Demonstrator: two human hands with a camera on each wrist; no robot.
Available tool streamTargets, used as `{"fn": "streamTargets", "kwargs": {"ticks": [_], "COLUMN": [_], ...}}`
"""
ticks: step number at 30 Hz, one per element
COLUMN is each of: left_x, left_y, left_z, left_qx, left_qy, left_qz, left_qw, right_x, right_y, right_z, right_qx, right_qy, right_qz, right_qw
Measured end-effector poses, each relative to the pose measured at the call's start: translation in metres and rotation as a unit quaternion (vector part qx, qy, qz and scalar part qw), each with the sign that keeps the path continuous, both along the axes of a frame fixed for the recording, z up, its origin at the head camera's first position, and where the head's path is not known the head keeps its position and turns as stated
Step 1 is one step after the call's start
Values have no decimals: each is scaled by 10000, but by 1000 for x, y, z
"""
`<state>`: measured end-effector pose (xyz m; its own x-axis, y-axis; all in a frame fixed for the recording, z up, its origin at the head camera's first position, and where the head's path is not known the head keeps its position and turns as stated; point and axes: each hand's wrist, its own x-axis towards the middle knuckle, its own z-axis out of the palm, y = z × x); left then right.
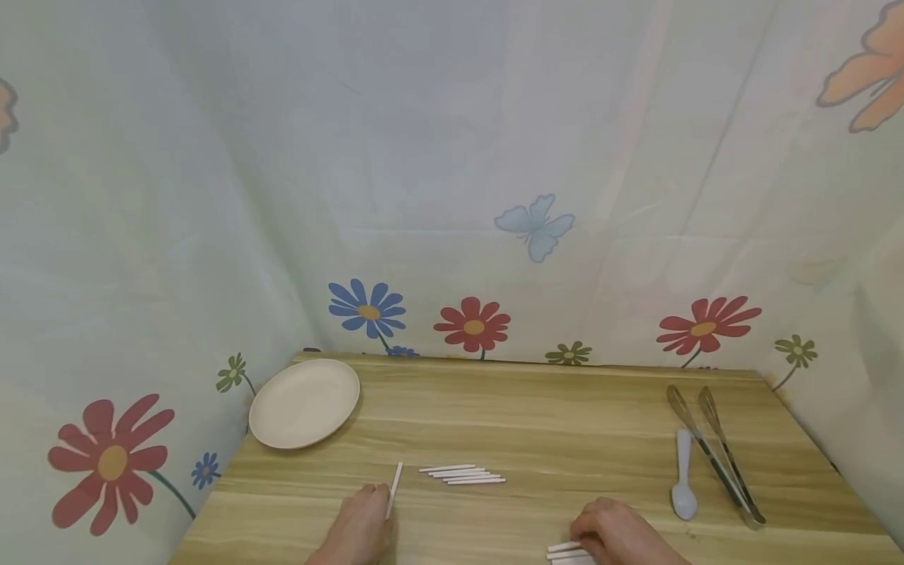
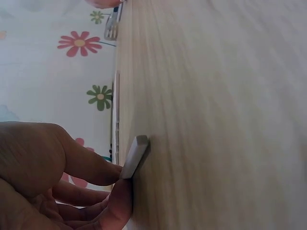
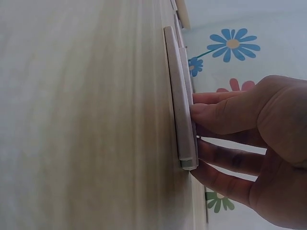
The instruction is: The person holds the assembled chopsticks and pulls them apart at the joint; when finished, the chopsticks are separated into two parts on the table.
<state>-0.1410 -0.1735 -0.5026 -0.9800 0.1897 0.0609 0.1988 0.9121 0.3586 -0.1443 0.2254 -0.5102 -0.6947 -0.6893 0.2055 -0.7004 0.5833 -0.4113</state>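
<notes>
My left hand (image 1: 359, 524) pinches a slim white stick (image 1: 395, 488) between thumb and fingertips, low over the wooden table. In the left wrist view, that stick's blunt end juts out past the fingertips. A group of several white sticks (image 1: 466, 474) lies side by side, staggered, at the middle of the table. Close to the front, my right hand (image 1: 617, 531) has its fingertips on another bunch of white sticks (image 1: 563, 554). The right wrist view shows thumb and fingers gripping at a white stick (image 3: 180, 100) lying on the table; part of the bunch is hidden.
A cream plate (image 1: 305, 404) stands at the back left of the wooden table (image 1: 523, 416). On the right lie a pale spoon (image 1: 683, 479) and metal tongs (image 1: 720, 455). A flower-print curtain (image 1: 438, 157) surrounds the table's back and sides.
</notes>
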Motion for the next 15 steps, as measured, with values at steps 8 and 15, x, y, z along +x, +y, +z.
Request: {"fn": "streamTargets", "kwargs": {"ticks": [8, 15], "left_x": [0, 0], "left_y": [0, -2], "left_z": [1, 3], "left_qx": [41, 117], "left_qy": [15, 46], "left_qz": [11, -59], "left_qw": [10000, 9999], "right_x": [-1, -2], "right_y": [1, 0], "right_z": [0, 0], "right_qx": [-87, -152], "right_qy": [71, 254], "right_qz": [92, 281], "right_qw": [9999, 9992]}}
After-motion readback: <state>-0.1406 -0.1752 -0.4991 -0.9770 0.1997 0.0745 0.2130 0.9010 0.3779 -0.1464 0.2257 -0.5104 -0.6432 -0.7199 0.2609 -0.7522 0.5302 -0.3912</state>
